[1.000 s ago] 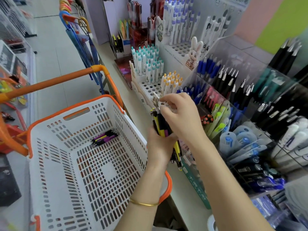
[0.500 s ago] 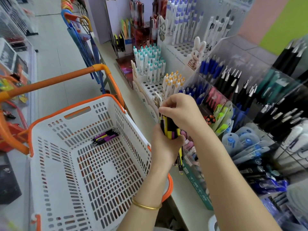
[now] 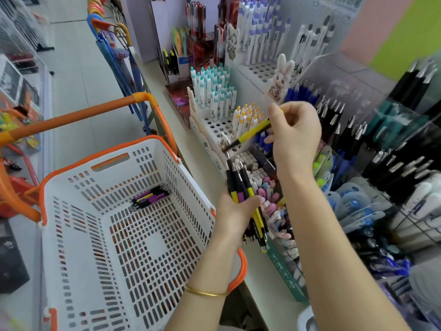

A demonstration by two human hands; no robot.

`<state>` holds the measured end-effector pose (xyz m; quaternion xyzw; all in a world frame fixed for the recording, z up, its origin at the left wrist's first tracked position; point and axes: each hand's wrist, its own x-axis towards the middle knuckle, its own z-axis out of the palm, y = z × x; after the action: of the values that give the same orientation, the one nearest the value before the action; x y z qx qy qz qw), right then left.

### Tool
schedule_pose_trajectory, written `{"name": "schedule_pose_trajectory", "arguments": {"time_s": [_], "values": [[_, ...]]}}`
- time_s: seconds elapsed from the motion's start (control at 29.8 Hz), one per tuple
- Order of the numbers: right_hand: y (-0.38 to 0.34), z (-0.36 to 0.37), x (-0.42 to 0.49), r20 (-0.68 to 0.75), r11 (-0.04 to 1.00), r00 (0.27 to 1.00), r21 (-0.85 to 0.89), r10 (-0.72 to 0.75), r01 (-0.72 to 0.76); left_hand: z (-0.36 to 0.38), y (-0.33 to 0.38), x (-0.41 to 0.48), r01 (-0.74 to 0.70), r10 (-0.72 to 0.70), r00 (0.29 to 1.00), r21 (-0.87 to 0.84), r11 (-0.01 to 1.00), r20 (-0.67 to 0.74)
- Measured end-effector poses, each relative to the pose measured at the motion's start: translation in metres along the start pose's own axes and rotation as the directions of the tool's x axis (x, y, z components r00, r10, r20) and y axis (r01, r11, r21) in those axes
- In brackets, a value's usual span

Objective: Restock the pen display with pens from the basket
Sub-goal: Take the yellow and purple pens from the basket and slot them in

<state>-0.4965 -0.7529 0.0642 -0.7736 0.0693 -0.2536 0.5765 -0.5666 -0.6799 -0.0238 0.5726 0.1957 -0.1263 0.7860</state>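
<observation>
My left hand [image 3: 235, 211] grips a bundle of black, yellow and purple pens [image 3: 241, 187], held upright at the shelf edge beside the basket. Above it, my right hand [image 3: 294, 133] pinches a single yellow and black pen [image 3: 250, 133], which slants down to the left over the pen display [image 3: 334, 151]. The white basket with an orange rim [image 3: 71, 235] stands to the left. A few purple, yellow and black pens [image 3: 150, 197] lie on its floor near the far wall.
White tiered stands with teal-capped pens [image 3: 214, 89] and yellow-capped pens [image 3: 248, 115] sit behind my hands. Clear acrylic bins of black and blue pens [image 3: 393, 168] fill the right side. An orange cart handle [image 3: 83, 115] arcs over the basket. The aisle floor runs along the left.
My right hand has drawn one yellow pen out of the bundle and lifted it up and to the right. My left hand keeps holding the bundle in about the same place.
</observation>
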Motion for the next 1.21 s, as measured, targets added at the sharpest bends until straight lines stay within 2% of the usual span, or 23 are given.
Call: {"name": "schedule_pose_trajectory", "arguments": {"time_s": [0.13,0.34,0.47,0.67,0.74,0.97,1.11,1.21], "values": [[0.016,-0.008,-0.037,0.006,0.999,1.0,-0.034,-0.011,0.011,-0.003,0.004,0.005,0.127,-0.124,0.992,-0.343,0.931,0.032],[0.035,-0.018,-0.072,0.108,0.984,0.994,-0.169,-0.031,0.049,-0.01,0.008,0.008,0.128,-0.14,0.99,-0.514,0.848,0.016],[0.041,-0.02,-0.076,0.237,0.967,0.971,-0.236,-0.037,0.095,-0.015,0.011,0.01,0.131,-0.138,0.99,-0.543,0.829,0.029],[0.039,-0.023,-0.075,0.442,0.892,0.886,-0.332,-0.139,0.306,-0.02,0.01,0.013,0.117,-0.148,0.989,-0.524,0.844,-0.018],[0.038,-0.021,-0.077,0.486,0.886,0.864,-0.331,-0.133,0.324,-0.021,0.009,0.013,0.106,-0.141,0.99,-0.527,0.843,-0.026],[0.042,-0.021,-0.076,0.474,0.948,0.88,-0.267,-0.03,0.176,-0.029,0.004,0.017,0.139,-0.136,0.99,-0.442,0.886,0.038],[0.039,-0.018,-0.065,0.376,0.981,0.922,-0.195,0.09,-0.016,-0.036,0.006,0.014,0.132,-0.041,0.973,-0.404,0.905,0.226],[0.038,-0.01,-0.051,0.425,0.964,0.873,-0.215,0.239,-0.159,-0.042,0.007,0.01,0.149,0.018,0.903,-0.354,0.923,0.428]]}}
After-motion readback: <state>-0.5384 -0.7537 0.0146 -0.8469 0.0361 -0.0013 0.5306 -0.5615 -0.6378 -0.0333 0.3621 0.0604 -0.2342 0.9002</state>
